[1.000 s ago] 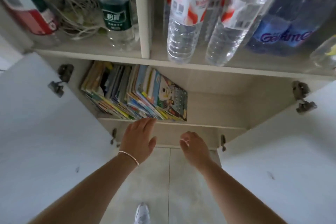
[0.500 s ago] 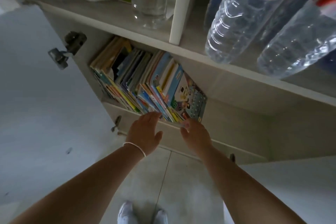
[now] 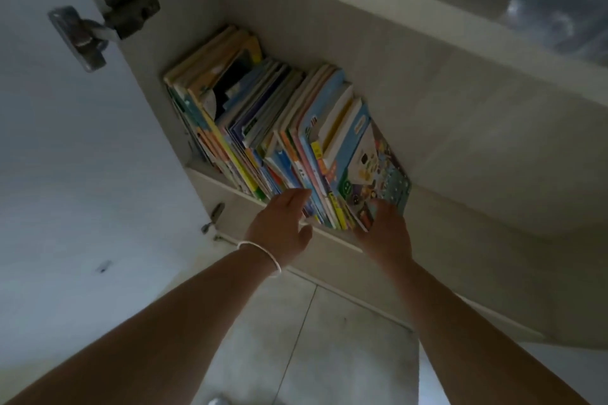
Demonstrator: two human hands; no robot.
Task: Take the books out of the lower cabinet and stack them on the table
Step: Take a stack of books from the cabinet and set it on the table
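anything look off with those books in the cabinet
The books are not upright: the whole row leans to the left against the cabinet wall, and their tops are uneven. Nothing looks spilled or damaged.

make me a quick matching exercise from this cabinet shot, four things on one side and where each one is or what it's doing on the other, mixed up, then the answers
Things
1. books
2. left hand
3. right hand
4. door hinge

Places or states
A. at the rightmost book's lower corner
B. on the open door, upper left
C. standing in a leaning row in the lower cabinet
D. white bracelet on its wrist, fingers straight, reaching to the spines in the middle of the row

Pairs: 1-C, 2-D, 3-A, 4-B
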